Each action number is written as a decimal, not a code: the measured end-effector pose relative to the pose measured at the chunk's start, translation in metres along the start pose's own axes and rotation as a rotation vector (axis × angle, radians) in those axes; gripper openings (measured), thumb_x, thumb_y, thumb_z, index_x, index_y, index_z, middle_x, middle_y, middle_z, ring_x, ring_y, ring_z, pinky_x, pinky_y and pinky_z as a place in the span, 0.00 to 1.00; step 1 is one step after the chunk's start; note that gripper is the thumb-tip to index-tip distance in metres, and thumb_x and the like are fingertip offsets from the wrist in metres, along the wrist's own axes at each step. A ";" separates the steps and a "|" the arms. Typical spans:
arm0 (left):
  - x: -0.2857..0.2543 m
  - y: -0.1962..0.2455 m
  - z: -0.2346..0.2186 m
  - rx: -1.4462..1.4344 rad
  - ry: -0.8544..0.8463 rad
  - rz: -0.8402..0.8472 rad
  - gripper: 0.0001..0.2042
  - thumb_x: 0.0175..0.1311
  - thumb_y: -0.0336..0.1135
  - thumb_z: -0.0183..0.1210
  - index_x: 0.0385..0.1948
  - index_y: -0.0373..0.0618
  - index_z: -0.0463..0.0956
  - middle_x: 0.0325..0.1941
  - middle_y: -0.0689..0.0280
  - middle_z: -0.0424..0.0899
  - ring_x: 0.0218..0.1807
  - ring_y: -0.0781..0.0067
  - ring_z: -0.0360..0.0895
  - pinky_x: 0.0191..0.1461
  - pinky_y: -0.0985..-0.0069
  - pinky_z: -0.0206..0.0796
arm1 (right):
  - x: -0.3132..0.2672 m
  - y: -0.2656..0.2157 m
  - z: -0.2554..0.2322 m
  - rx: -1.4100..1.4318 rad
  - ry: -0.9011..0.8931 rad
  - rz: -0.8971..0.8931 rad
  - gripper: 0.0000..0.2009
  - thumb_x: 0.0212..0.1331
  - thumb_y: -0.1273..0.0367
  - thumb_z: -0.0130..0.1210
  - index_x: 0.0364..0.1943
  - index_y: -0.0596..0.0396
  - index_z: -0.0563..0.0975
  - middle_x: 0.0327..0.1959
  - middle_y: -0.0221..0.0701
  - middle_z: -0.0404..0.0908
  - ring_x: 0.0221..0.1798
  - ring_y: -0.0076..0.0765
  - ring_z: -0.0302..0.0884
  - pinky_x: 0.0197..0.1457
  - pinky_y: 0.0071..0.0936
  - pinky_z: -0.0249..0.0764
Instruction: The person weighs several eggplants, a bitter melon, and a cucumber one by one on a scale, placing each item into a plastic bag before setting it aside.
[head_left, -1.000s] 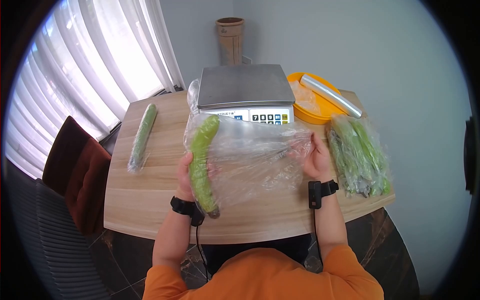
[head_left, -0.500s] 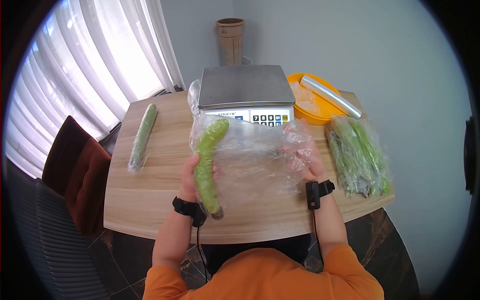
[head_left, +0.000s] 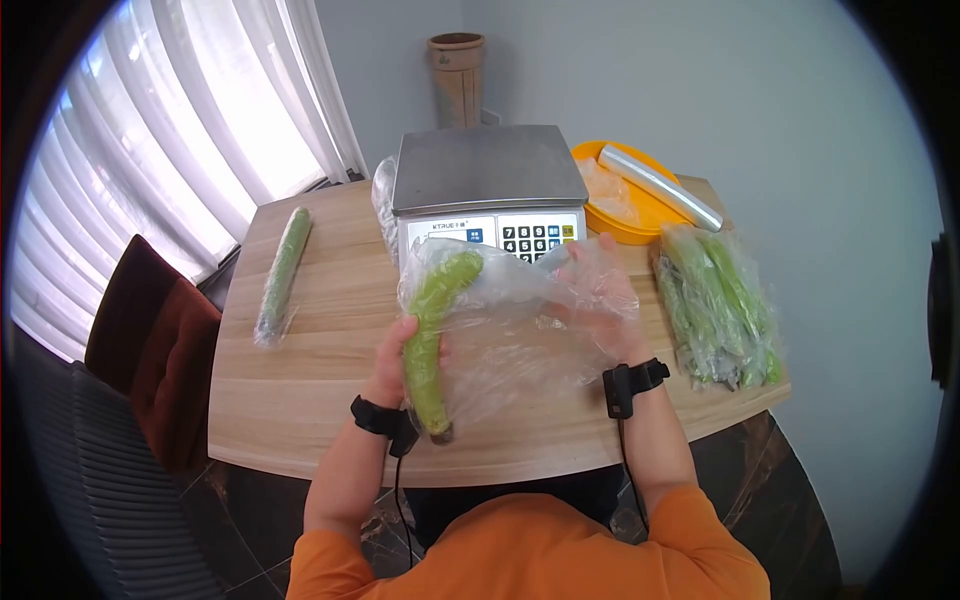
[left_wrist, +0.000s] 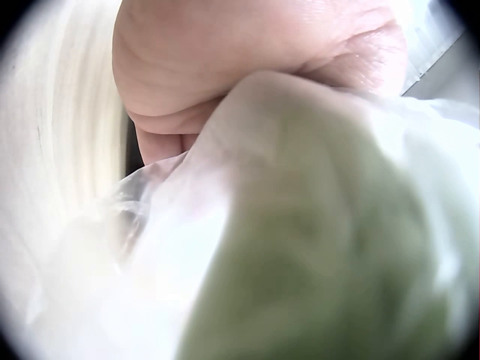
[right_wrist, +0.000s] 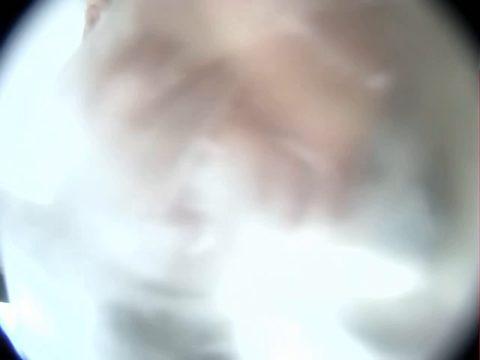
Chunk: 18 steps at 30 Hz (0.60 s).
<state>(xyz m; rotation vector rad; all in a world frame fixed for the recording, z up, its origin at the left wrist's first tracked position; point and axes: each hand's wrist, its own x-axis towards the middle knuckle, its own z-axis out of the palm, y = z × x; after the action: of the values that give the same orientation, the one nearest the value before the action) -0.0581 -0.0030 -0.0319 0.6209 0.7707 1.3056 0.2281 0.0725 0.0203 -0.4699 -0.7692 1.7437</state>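
A long curved green vegetable (head_left: 427, 350) stands nearly upright inside a clear plastic bag (head_left: 520, 345), over the table's front half. The left hand (head_left: 392, 362) grips it around its middle through the plastic, thumb on the near side. In the left wrist view the left hand (left_wrist: 255, 60) curls beside the blurred green vegetable (left_wrist: 300, 247). The bag's loose end stretches right to the right hand (head_left: 612, 310), which lies behind or within the film, its fingers partly veiled. Blur in the right wrist view hides how the fingers of the right hand (right_wrist: 255, 112) lie.
A scale (head_left: 490, 175) stands at the back centre of the table (head_left: 330, 400). A wrapped long green vegetable (head_left: 286, 275) lies left. At the right are bagged leafy greens (head_left: 718, 310) and an orange tray (head_left: 625, 232) with a roll of film (head_left: 660, 187) across it.
The left hand and the vegetable have moved a little right, the vegetable's top tilting right. The right hand has shifted slightly left and its fingers have risen behind the film, which hangs slacker.
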 end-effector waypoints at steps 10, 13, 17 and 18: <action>0.007 -0.007 -0.009 -0.088 -0.087 0.076 0.20 0.64 0.51 0.50 0.41 0.41 0.74 0.28 0.59 0.79 0.27 0.66 0.76 0.38 0.71 0.73 | 0.011 0.011 -0.060 -0.219 -0.144 0.182 0.14 0.65 0.63 0.49 0.48 0.55 0.73 0.40 0.37 0.80 0.43 0.39 0.78 0.41 0.36 0.75; 0.008 -0.007 -0.011 -0.067 -0.085 0.067 0.20 0.64 0.51 0.49 0.41 0.41 0.74 0.28 0.59 0.79 0.28 0.66 0.77 0.36 0.72 0.73 | 0.005 0.009 -0.043 -0.464 -0.295 0.258 0.13 0.62 0.64 0.51 0.45 0.58 0.76 0.39 0.36 0.81 0.42 0.34 0.78 0.39 0.28 0.73; 0.004 -0.009 -0.011 0.009 -0.045 -0.005 0.22 0.63 0.53 0.51 0.41 0.41 0.74 0.29 0.60 0.80 0.29 0.67 0.78 0.34 0.74 0.73 | -0.007 0.009 -0.020 -0.709 -0.358 0.389 0.19 0.58 0.65 0.55 0.54 0.53 0.74 0.41 0.34 0.82 0.41 0.28 0.76 0.40 0.24 0.72; 0.004 -0.010 -0.011 0.027 -0.031 -0.024 0.22 0.62 0.54 0.52 0.41 0.41 0.74 0.29 0.60 0.80 0.29 0.68 0.78 0.33 0.75 0.72 | -0.008 0.010 -0.020 -0.756 -0.393 0.415 0.23 0.58 0.66 0.55 0.59 0.51 0.71 0.42 0.33 0.82 0.42 0.25 0.76 0.43 0.24 0.72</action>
<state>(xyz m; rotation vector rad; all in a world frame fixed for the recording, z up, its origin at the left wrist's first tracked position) -0.0605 -0.0008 -0.0468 0.6504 0.7694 1.2621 0.2368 0.0689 -0.0020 -0.8464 -1.7320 1.9080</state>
